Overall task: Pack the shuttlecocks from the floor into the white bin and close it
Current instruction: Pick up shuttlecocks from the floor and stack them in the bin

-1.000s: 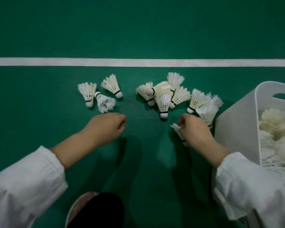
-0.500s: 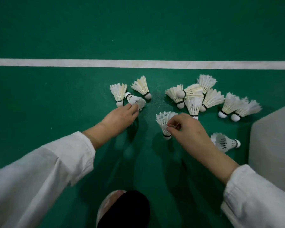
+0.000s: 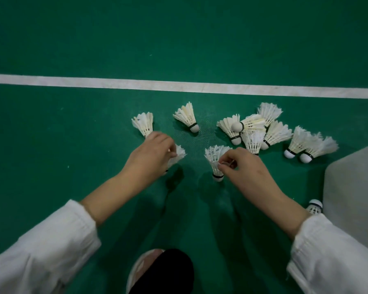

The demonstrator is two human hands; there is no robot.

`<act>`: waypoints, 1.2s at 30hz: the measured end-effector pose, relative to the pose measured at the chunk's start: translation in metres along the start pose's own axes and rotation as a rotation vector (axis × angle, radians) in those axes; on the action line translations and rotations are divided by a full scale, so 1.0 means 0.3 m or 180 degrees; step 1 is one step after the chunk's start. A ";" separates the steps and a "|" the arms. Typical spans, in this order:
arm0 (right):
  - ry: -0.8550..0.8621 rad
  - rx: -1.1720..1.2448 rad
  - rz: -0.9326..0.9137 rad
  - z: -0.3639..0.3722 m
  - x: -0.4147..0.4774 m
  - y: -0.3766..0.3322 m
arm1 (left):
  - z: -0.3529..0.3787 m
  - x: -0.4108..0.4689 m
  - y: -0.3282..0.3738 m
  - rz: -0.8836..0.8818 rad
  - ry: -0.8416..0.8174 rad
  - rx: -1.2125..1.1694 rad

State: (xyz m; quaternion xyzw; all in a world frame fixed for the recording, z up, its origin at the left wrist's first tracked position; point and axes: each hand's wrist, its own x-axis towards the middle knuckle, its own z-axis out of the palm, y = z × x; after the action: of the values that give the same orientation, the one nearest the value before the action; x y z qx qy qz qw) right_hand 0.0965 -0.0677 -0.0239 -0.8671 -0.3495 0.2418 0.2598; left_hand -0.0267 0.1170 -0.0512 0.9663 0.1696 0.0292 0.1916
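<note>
The right hand (image 3: pixel 248 164) pinches the feathered skirt of a shuttlecock (image 3: pixel 215 159) between thumb and fingertips, cork end toward the person, while the left hand (image 3: pixel 151 154) is curled over another shuttlecock (image 3: pixel 179 152) whose feathers poke out beside the fingers; it seems to grip it, though the contact is hidden. More shuttlecocks lie on the green floor (image 3: pixel 72 145): two near the left hand, a tangled cluster (image 3: pixel 253 130) beyond the right, a pair (image 3: pixel 310 145) further right. The white bin (image 3: pixel 353 187) stands at the right edge, one more shuttlecock just beside its wall.
</note>
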 end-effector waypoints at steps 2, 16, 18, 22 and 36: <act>0.0005 -0.0004 0.0015 -0.003 0.000 -0.002 | -0.031 -0.012 -0.016 -0.0630 -0.0217 -0.0819; 0.0095 0.0055 0.0028 -0.006 0.007 -0.021 | -0.038 0.154 -0.227 -0.2018 -0.0358 -0.0671; 0.0128 0.0062 0.0000 -0.014 0.002 -0.026 | -0.028 0.165 -0.224 -0.2128 -0.0267 -0.0713; 0.0202 0.0018 -0.0020 -0.064 -0.023 -0.037 | -0.063 0.126 -0.149 -0.1746 -0.0036 -0.0859; 0.0575 -0.0906 0.0143 -0.640 -0.404 0.034 | -0.289 0.062 0.638 0.0428 -0.0221 -0.0475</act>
State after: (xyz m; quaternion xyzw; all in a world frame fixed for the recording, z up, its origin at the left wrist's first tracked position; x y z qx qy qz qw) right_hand 0.1394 -0.2168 0.1423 -0.9210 -0.3360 0.1166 0.1592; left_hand 0.0409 -0.0116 0.1015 0.9589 0.0950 0.0211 0.2664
